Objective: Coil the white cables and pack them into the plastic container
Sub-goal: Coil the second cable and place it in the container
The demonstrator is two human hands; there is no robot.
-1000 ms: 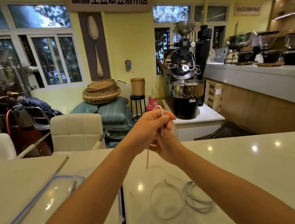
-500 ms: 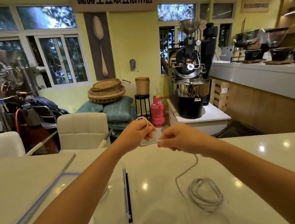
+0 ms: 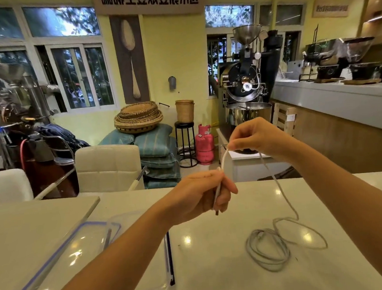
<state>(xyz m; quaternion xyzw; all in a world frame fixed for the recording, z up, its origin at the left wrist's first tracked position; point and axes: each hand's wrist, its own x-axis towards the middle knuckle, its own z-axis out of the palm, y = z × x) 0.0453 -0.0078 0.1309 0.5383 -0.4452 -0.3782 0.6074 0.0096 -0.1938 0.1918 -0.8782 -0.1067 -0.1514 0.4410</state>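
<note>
Cable (image 3: 223,159) gripped in left hand (image 3: 203,194), right hand (image 3: 258,139)

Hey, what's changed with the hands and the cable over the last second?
The hands parted: the right hand rose up and rightward, stretching a span of white cable from the left hand, which stayed low. Both kept their grip. The coiled cable and blue-rimmed lid on the counter stayed put.

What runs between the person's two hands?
In the head view, a short stretch of white cable spans from left hand up to right hand.
</note>
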